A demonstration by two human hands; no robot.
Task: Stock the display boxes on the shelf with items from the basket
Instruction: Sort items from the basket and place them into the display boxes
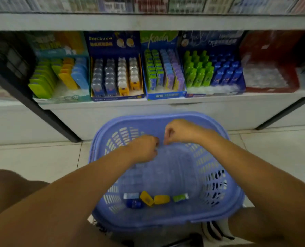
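We find several areas hard to read. The upper shelf row at the top edge is blurred and cut off, so we cannot identify its stock. The red display box (271,68) at the far right holds pale contents that we cannot identify. The far-left unit is dark and cropped. The print on the display boxes is mostly illegible.

We see both hands over the far half of the purple basket (228,202), which stands on the tiled floor (41,157) in front of the shelf (148,102). The left hand (144,148) has its fingers curled inward, its grip nearly closed. The right hand (178,131) is also curled, thumb against fingers in a pinch. The fingertips of the two hands nearly meet. Motion blur covers this area; we cannot tell whether either grip has hold of anything.

At the near end of the basket floor lie the remaining items: a pale blue pack (131,195), a dark blue item (134,204), two yellow items (146,198) (162,199) and a green pack (180,197), in a row, close together.

On the shelf we see, from left to right, a teal box (62,97) with yellow-green, orange and blue items, a dark blue box (116,98) with rows of grey and white items, a blue box (166,95) with green and purple packs, and a box (214,90) of green and blue bottles.
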